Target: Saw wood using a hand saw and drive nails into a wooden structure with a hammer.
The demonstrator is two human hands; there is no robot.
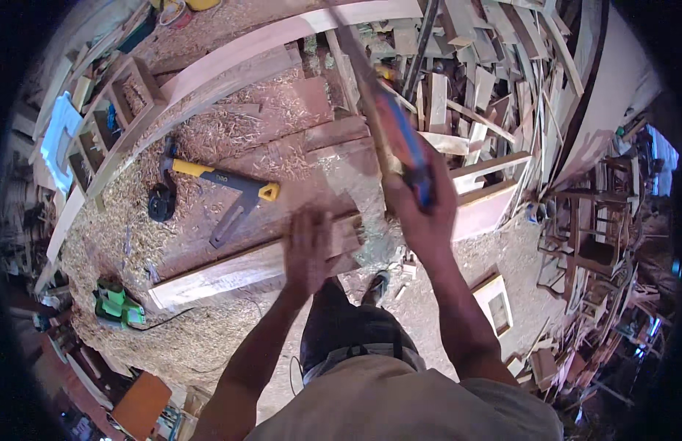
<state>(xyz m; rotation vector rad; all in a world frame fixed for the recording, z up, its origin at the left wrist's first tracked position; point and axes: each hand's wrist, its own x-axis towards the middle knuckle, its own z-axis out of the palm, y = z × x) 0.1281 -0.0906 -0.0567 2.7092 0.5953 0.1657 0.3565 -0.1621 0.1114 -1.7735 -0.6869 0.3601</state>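
Observation:
My right hand (429, 209) is closed round the blue and dark handle of a handsaw (366, 70), blurred by motion; its long blade reaches up and away toward the far side. A pale wooden board (223, 278) lies across the near edge of the workbench (245, 165). On its right end rests my left hand (308, 246), fingers stretched out and slightly blurred. Beyond that hand lies a hammer (208, 175) with a yellow and black handle. A dark angled tool (234, 217) lies beside the handle's end, and a black round object (161, 202) sits below the hammer's head.
A long curved plank (260, 44) arcs across the far side. Offcuts (473, 95) are heaped at the far right. A green power tool (119, 305) with a cord lies at the left among shavings. Wooden chair frames (598, 228) stand at the right, near a small frame (495, 305) on the ground.

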